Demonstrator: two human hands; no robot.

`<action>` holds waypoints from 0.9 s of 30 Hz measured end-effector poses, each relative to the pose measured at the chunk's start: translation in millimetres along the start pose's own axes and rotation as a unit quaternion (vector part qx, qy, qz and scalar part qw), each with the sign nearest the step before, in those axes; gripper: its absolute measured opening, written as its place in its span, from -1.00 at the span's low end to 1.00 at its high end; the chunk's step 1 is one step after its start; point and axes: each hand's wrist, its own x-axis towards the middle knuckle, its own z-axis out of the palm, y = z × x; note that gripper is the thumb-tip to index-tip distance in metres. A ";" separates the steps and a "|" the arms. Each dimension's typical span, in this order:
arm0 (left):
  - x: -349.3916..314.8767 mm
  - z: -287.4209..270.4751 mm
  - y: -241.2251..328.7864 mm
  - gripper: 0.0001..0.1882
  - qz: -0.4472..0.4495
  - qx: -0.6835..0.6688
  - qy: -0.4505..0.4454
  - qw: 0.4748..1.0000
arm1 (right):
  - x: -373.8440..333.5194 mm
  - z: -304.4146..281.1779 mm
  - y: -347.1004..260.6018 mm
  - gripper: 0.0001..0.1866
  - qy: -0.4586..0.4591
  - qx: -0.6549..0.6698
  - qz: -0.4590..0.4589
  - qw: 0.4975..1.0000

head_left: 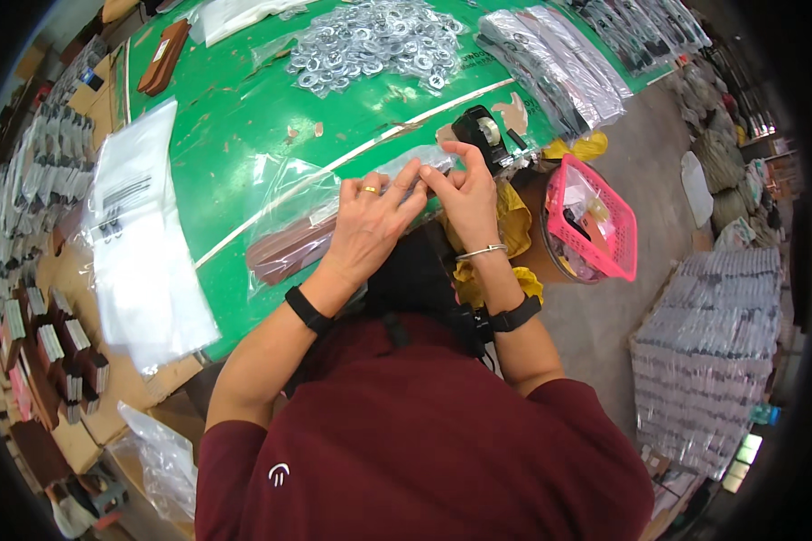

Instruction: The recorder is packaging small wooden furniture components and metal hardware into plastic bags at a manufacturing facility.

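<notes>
A clear plastic bag (275, 194) with a long, flat brown piece (284, 251) inside lies slantwise on the green table in front of me. My left hand (370, 221) rests over the bag's middle, fingers bent and pressed onto the plastic. Close beside it, my right hand (465, 194) is at the bag's far right end, its thumb meeting my left fingertips and its index finger curled above. What lies right under the fingertips is partly hidden. A black tape dispenser (480, 133) with a roll of tape stands just beyond my right hand.
Small ring-shaped parts in clear wrapping (370, 45) are heaped at the back. White plastic bags (140, 234) lie left, filled bags (555, 63) back right. A pink basket (622, 230) stands right of the table. Another brown piece (164, 56) lies far left.
</notes>
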 end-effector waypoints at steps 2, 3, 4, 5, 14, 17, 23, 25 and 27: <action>1.5 -3.3 -3.4 -0.54 -0.007 -0.020 -0.005 1.000 | 0.0 -3.1 5.8 -0.41 -0.026 0.024 0.012 0.999; 3.4 -4.6 -6.0 -0.54 -0.007 -0.019 -0.006 1.000 | -1.0 -6.3 6.0 -0.41 -0.027 0.025 0.012 0.999; 5.8 -5.6 -9.0 -0.53 -0.018 -0.046 -0.014 0.999 | -3.1 -10.3 4.7 -0.37 -0.058 0.102 0.034 0.992; 7.3 -6.5 -11.1 -0.51 -0.029 -0.073 -0.023 0.997 | -5.3 -13.1 2.6 -0.33 -0.088 0.178 0.058 0.978; 18.4 -4.2 -27.2 -0.46 -0.073 -0.141 -0.041 0.987 | 4.3 1.8 25.7 -0.31 -0.082 0.196 0.038 0.976; 23.6 -6.0 -40.7 -0.47 -0.089 -0.172 -0.040 0.980 | 14.4 13.5 28.0 -0.36 -0.074 0.166 0.004 0.983; 25.9 -0.4 -52.4 -0.51 -0.121 -0.231 -0.050 0.964 | 20.6 22.3 30.5 -0.51 -0.008 0.070 -0.074 0.995; 21.6 8.8 -54.9 -0.49 -0.112 -0.241 -0.046 0.963 | 21.7 22.5 32.2 -0.49 -0.001 0.058 -0.086 0.995; 20.1 5.5 -52.8 -0.52 -0.129 -0.260 -0.059 0.955 | 20.7 18.7 32.3 -0.41 -0.006 0.030 -0.104 0.994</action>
